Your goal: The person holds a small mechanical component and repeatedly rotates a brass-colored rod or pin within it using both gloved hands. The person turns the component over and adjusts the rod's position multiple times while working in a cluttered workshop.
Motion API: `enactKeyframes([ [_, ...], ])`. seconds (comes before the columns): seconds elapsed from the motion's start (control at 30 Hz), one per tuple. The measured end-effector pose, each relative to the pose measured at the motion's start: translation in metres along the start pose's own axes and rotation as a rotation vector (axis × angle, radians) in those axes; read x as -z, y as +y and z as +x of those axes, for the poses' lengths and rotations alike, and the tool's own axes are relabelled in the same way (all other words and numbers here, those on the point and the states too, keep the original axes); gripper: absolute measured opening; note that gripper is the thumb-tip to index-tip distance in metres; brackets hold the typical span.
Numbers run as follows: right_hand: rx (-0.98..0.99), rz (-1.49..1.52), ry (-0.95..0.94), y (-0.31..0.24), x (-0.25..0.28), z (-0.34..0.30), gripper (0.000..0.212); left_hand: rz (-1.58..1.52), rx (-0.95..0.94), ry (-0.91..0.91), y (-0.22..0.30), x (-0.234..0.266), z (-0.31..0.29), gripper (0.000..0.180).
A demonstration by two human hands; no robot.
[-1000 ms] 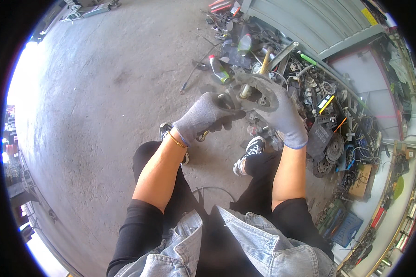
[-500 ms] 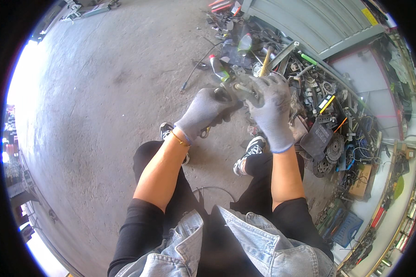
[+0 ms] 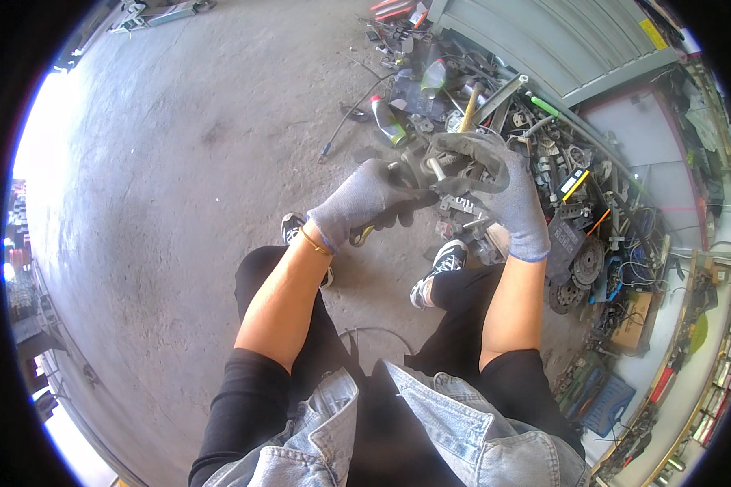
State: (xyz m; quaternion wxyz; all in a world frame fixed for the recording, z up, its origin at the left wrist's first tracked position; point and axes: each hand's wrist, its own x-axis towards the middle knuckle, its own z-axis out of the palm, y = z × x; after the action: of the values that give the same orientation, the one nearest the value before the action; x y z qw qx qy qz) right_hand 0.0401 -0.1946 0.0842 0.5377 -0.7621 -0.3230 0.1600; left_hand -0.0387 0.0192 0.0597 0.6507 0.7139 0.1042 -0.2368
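Note:
My left hand (image 3: 374, 199), in a grey glove with dark fingers, is closed on a dark metal part (image 3: 414, 169). A pale bolt-like rod (image 3: 436, 169) sticks out of the right side of that part. My right hand (image 3: 503, 187), gloved the same way, is just to the right of the rod. Its thumb and fingers are apart in a C shape, with the thumb tip close to the rod's lower end. Below my left hand shows a small yellowish loop (image 3: 364, 236); what it belongs to is hidden.
A heap of scrap car parts (image 3: 560, 162) spreads on the right, with a brake disc (image 3: 588, 261), a hammer (image 3: 469, 109) and a green-labelled bottle (image 3: 388, 122). A grey metal panel (image 3: 544, 40) stands behind it. Concrete floor (image 3: 162, 203) extends left. A cable (image 3: 351, 114) lies ahead.
My right hand has shifted right and turned, and its fingers have spread away from the rod. My left hand stays almost in place with the metal part.

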Motion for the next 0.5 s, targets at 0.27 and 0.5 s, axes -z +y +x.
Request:
enactKeyframes([
  [0.27,-0.085,0.155,-0.010,0.010,-0.006,0.000,0.051,0.044,-0.004,-0.068,-0.003,0.001,0.001,0.029],
  [0.5,0.257,-0.393,0.160,0.025,-0.024,0.013,0.046,0.031,-0.031,-0.070,-0.001,-0.009,0.003,0.026],
])
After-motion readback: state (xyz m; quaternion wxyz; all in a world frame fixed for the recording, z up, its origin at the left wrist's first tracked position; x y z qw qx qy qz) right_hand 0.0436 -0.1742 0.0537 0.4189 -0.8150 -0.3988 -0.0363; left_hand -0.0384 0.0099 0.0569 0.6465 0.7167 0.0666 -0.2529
